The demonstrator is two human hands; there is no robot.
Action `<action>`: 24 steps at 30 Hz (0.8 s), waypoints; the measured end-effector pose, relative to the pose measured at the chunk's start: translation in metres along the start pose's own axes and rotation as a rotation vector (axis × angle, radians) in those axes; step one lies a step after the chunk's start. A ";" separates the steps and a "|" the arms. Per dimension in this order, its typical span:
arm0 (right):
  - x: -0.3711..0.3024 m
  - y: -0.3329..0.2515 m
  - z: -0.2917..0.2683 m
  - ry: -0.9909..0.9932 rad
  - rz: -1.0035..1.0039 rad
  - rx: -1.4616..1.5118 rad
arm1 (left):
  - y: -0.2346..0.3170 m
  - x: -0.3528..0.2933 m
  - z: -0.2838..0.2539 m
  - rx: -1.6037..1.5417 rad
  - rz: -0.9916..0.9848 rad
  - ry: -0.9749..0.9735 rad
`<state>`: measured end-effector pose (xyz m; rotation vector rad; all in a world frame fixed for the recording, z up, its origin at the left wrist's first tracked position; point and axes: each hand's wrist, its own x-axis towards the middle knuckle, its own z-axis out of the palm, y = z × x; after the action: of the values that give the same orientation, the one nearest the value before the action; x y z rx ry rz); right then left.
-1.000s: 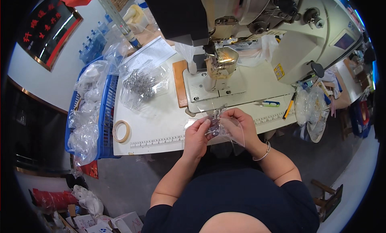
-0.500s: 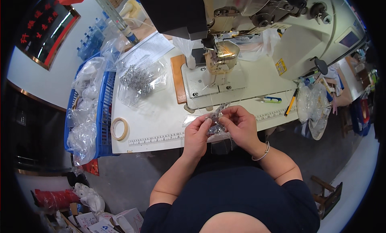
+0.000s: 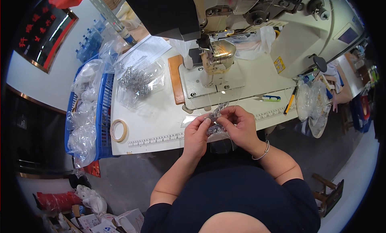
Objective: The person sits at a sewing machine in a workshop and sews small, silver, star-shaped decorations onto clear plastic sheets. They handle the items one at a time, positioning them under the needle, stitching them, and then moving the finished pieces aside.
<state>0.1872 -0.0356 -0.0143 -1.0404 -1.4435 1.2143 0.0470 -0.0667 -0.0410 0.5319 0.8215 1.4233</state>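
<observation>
Over the front edge of the table I hold a small silvery, glittering trim piece (image 3: 217, 127) between both hands. My left hand (image 3: 197, 133) pinches its left side with thumb and index finger. On the other side, my right hand (image 3: 240, 126), with a bangle on the wrist, grips it between thumb and bent fingers. Part of the piece sticks up above the fingertips, and the rest is hidden behind them. Thin threads run from it. Just beyond stands the sewing machine (image 3: 219, 58), its lamp lit over the metal needle plate (image 3: 197, 86).
A clear bag of silvery pieces (image 3: 138, 82) lies on the table's left, near a tape roll (image 3: 119, 130) and a blue basket (image 3: 105, 112) of plastic bags. Thread snips (image 3: 270, 98) and a yellow pen (image 3: 289, 101) lie to the right. A ruler strip (image 3: 157, 139) follows the front edge.
The view has shifted slightly, so the machine and table sit a little further left. Both hands keep their pinch on the silvery piece, with hardly any finger movement.
</observation>
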 end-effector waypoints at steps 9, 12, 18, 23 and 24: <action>-0.002 0.002 0.000 0.032 -0.154 -0.128 | -0.002 -0.001 -0.004 -0.024 0.006 -0.016; -0.003 0.006 0.002 0.062 -0.202 -0.147 | 0.004 -0.006 0.001 -0.174 0.011 -0.065; 0.000 0.003 -0.005 0.020 -0.028 -0.049 | -0.002 -0.002 -0.002 0.151 0.066 -0.030; 0.012 0.006 -0.015 -0.129 0.181 0.351 | 0.006 -0.003 0.008 0.241 0.052 -0.012; 0.013 0.004 -0.015 -0.147 0.210 0.390 | 0.006 -0.003 0.009 0.246 0.044 -0.002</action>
<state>0.2000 -0.0191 -0.0159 -0.8598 -1.1586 1.6753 0.0503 -0.0675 -0.0298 0.7424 0.9949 1.3692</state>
